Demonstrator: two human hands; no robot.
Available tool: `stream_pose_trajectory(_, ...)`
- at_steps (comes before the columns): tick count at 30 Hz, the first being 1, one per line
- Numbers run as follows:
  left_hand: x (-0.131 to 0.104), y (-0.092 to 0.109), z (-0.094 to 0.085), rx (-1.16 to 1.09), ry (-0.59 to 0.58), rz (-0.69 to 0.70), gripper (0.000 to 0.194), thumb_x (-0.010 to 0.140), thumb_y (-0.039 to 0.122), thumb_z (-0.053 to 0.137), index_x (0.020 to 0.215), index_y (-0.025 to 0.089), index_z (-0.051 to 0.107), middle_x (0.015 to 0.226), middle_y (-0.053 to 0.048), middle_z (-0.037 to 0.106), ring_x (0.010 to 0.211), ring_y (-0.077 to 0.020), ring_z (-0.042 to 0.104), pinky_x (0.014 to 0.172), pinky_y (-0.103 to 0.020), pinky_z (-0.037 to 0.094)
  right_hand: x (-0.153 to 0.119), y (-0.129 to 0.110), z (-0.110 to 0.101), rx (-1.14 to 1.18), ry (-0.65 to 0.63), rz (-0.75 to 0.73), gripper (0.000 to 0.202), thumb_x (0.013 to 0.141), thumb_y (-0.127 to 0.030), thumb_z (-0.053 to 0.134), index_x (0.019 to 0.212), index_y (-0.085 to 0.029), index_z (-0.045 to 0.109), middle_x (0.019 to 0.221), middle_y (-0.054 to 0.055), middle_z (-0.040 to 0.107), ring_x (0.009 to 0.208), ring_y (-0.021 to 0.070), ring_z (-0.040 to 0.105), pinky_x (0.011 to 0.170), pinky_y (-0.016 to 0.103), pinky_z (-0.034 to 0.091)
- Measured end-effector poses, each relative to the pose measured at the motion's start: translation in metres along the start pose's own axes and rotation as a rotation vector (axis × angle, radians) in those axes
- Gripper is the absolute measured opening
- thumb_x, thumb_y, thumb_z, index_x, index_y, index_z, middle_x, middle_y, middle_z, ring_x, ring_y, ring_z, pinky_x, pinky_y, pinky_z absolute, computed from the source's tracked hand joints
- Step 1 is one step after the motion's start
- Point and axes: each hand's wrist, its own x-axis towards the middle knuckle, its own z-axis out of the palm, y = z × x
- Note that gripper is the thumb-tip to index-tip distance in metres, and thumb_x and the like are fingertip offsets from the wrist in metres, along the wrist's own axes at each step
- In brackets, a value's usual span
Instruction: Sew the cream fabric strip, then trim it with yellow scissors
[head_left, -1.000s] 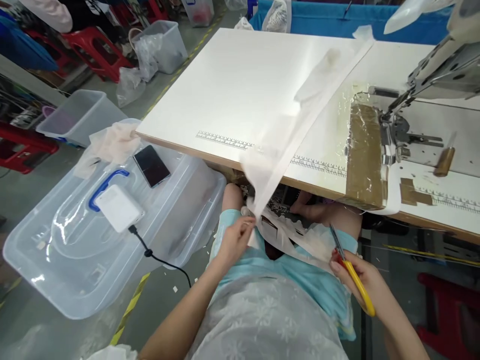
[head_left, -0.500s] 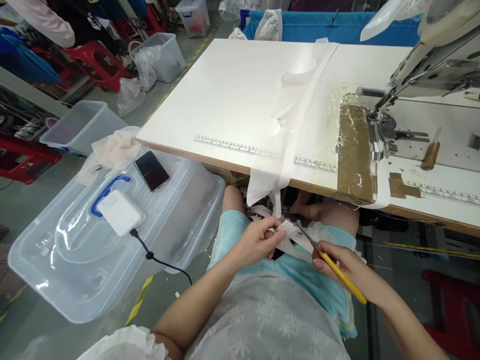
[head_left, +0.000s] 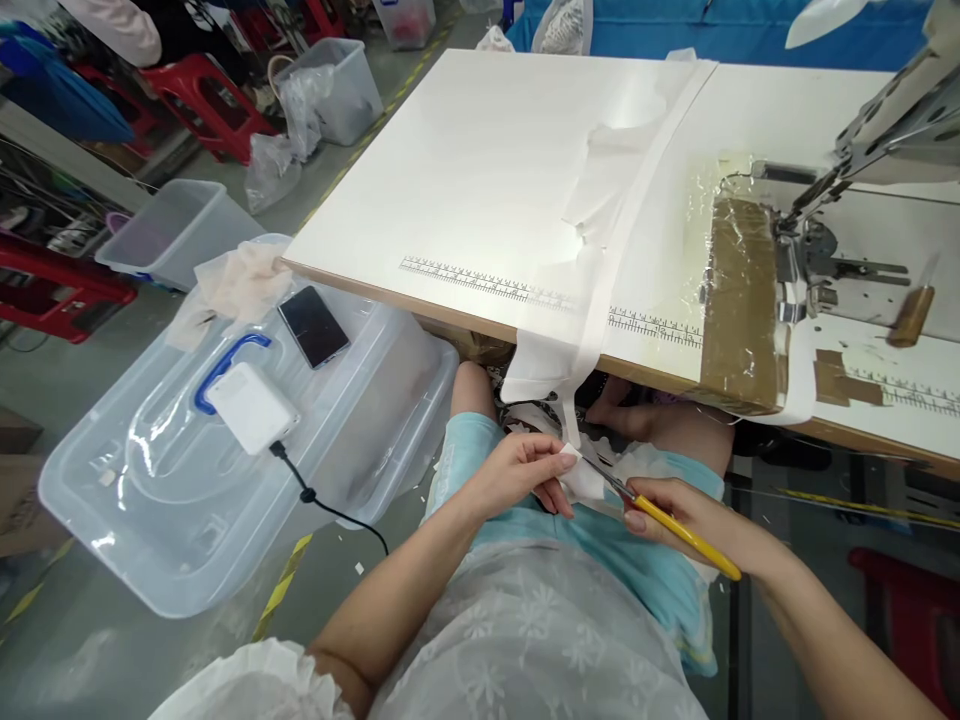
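Over my lap, my left hand pinches the edge of a white fabric piece between thumb and fingers. My right hand is wrapped round small scissors with yellow handles. The metal blades point left and reach the fabric beside my left fingertips; whether they are parted cannot be made out. A pale fabric strip runs across the table and hangs over its front edge just above my hands.
A white sewing table with printed rulers fills the front. At right stands a sewing machine, a wooden-handled tool beside it. On a lidded plastic box at left lie a phone, a white corded device and thin fabric.
The scissor tips have moved left, close to my left fingertips at the fabric. The view has shifted slightly, so the table and machine appear farther right.
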Motion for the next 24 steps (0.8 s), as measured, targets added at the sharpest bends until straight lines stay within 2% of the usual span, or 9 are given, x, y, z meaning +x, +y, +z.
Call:
stream_pose_trajectory(3, 0.0016, 0.0005, 0.0, -0.01, 0.009, -0.006, 0.049, 0.074, 0.062, 0.07, 0.075, 0.015, 0.059, 0.055, -0.003, 0.067, 0.05, -0.0155, 0.067, 0.049, -0.02, 0.048, -0.0008, -0.0038, 0.0005, -0.091, 0.046, 0.05, 0.046, 0.086, -0.059, 0.058, 0.066, -0.023, 0.038, 0.065, -0.006, 0.031, 0.057, 0.0124, 0.03, 0.051, 0.026, 0.028)
stream_pose_trajectory(9, 0.0043, -0.0025, -0.0016, -0.027, 0.008, -0.001, 0.049, 0.074, 0.062, 0.071, 0.074, 0.015, 0.059, 0.054, -0.003, 0.067, 0.049, -0.0146, 0.067, 0.048, -0.019, 0.048, -0.0039, -0.0094, 0.0031, -0.318, 0.162, 0.102, 0.04, 0.086, -0.058, 0.057, 0.069, -0.024, 0.045, 0.063, -0.003, 0.046, 0.056, 0.0161, 0.044, 0.051, 0.028, 0.033)
stream_pose_trajectory(15, 0.0047, -0.0054, -0.0041, -0.039, 0.003, 0.019, 0.045, 0.076, 0.058, 0.071, 0.074, 0.014, 0.06, 0.053, -0.003, 0.066, 0.05, -0.0145, 0.067, 0.048, -0.019, 0.048, -0.0027, -0.0041, 0.0062, -0.349, 0.209, 0.067, 0.045, 0.087, -0.06, 0.056, 0.064, -0.024, 0.04, 0.058, -0.004, 0.042, 0.052, 0.0142, 0.04, 0.049, 0.027, 0.029)
stream_pose_trajectory(20, 0.0047, -0.0044, -0.002, -0.038, 0.001, 0.015, 0.046, 0.076, 0.058, 0.071, 0.074, 0.014, 0.059, 0.052, -0.002, 0.066, 0.049, -0.0151, 0.067, 0.048, -0.02, 0.048, -0.0024, -0.0072, 0.0059, -0.505, 0.254, 0.066, 0.045, 0.088, -0.061, 0.054, 0.066, -0.025, 0.038, 0.06, -0.002, 0.05, 0.053, 0.0162, 0.045, 0.051, 0.028, 0.029)
stream_pose_trajectory(24, 0.0047, -0.0032, 0.0019, -0.026, -0.018, 0.01, 0.046, 0.075, 0.058, 0.071, 0.071, 0.015, 0.056, 0.053, -0.003, 0.066, 0.047, -0.0149, 0.066, 0.047, -0.02, 0.047, -0.0014, -0.0064, 0.0067, -0.529, 0.271, 0.062, 0.048, 0.086, -0.064, 0.053, 0.065, -0.025, 0.037, 0.059, -0.002, 0.05, 0.053, 0.0165, 0.046, 0.05, 0.028, 0.028)
